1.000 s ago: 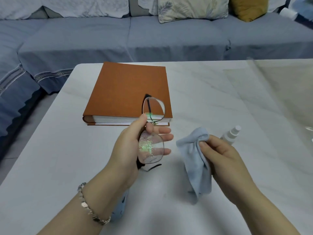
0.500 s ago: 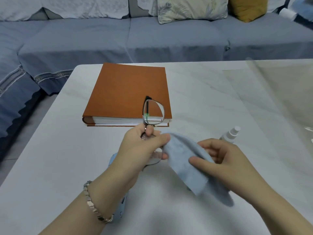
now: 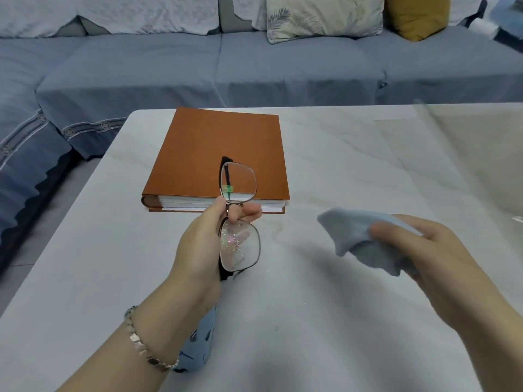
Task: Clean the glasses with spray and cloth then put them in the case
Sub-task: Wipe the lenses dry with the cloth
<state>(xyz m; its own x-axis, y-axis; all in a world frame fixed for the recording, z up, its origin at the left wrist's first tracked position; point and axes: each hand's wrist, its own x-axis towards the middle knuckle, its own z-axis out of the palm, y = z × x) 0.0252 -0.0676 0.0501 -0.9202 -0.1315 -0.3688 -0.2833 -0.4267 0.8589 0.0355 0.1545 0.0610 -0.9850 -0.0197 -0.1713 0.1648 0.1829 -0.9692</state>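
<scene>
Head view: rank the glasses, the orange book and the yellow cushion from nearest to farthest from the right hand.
1. glasses, held up to the left of the right hand.
2. orange book, flat on the table beyond them.
3. yellow cushion, far back on the sofa.

Your right hand [image 3: 441, 261] pulls the blue cloth [image 3: 365, 244] away from the glasses [image 3: 239, 219], so the wet lower lens shows again and the spray bottle hides behind it

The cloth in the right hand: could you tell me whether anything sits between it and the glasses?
Nothing visible does. The cloth and glasses, held in the left hand, are apart, with only bare table between them.
</scene>
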